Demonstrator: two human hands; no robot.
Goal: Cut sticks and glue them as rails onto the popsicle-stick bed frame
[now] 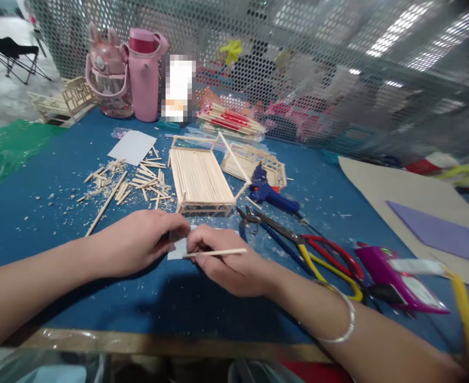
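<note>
My right hand [228, 260] is closed around a thin wooden stick [226, 252], which points to the right across its fingers. Beneath my hands lies a small piece of white paper [175, 252], partly covered by them. My left hand [138, 242] rests at the paper's left edge, fingers curled and tips close to the right hand; what they grip, if anything, is hidden. Just beyond both hands stands a small frame built of wooden sticks [200, 175], with a slatted flat top and thin upright pieces.
Short cut sticks [148, 181] and crumbs lie at left, near a white paper sheet [132, 147]. A blue glue gun [274, 197], pliers [282, 242], yellow-handled scissors [314, 263] and a purple device [397, 279] lie at right. Pink bottles [144, 80] stand behind, against perforated metal mesh [314, 69].
</note>
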